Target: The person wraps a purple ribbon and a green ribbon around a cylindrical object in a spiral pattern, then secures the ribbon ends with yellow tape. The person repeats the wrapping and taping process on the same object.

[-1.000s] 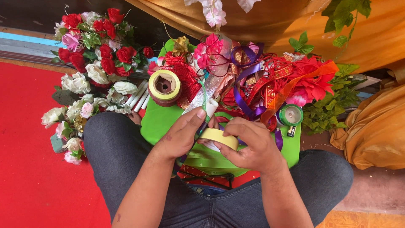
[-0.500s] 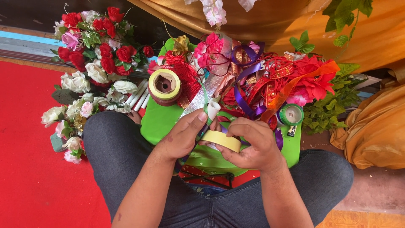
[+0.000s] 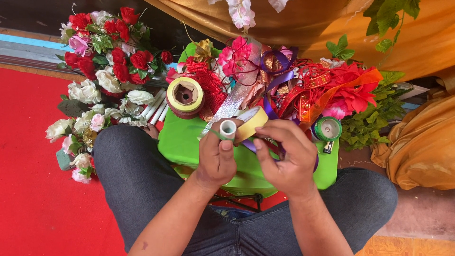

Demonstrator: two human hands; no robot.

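Left hand (image 3: 215, 159) pinches a small white spool (image 3: 228, 128); just beside it, right hand (image 3: 284, 154) grips a yellow tape roll (image 3: 251, 122).

single head view, looking steeply down, close over lap and green tray (image 3: 187, 147) (no second view).
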